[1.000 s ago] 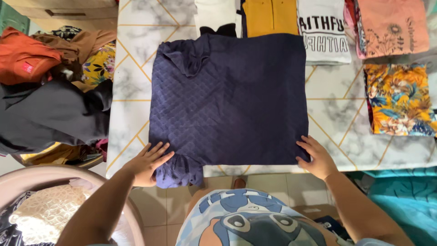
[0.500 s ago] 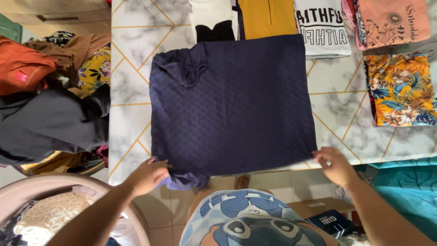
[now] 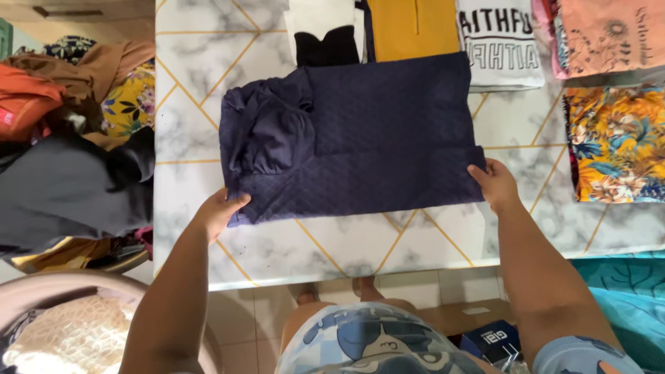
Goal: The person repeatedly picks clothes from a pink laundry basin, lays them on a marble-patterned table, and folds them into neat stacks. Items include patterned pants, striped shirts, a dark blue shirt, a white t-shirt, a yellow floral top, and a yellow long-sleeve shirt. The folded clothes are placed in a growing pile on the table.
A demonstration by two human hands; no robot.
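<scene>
A navy quilted garment [image 3: 360, 131] lies on the white marble-pattern table [image 3: 346, 242], doubled over from the near side so its lower edge rests partway up. My left hand [image 3: 218, 210] grips its near left corner. My right hand [image 3: 493, 183] grips the near right corner. A bunched sleeve of the garment sits at its upper left.
Folded clothes line the far edge: a black-and-white piece [image 3: 325, 31], a mustard one [image 3: 412, 28], a white printed shirt [image 3: 499, 45], a pink one [image 3: 606, 34], and a floral piece [image 3: 616, 142] at right. A pile of loose clothes [image 3: 62, 138] sits at left, a basket [image 3: 55, 325] below it.
Both hands took hold of the navy garment's near edge and carried it away from me, folding the lower part up over the rest. The table's near strip now shows.
</scene>
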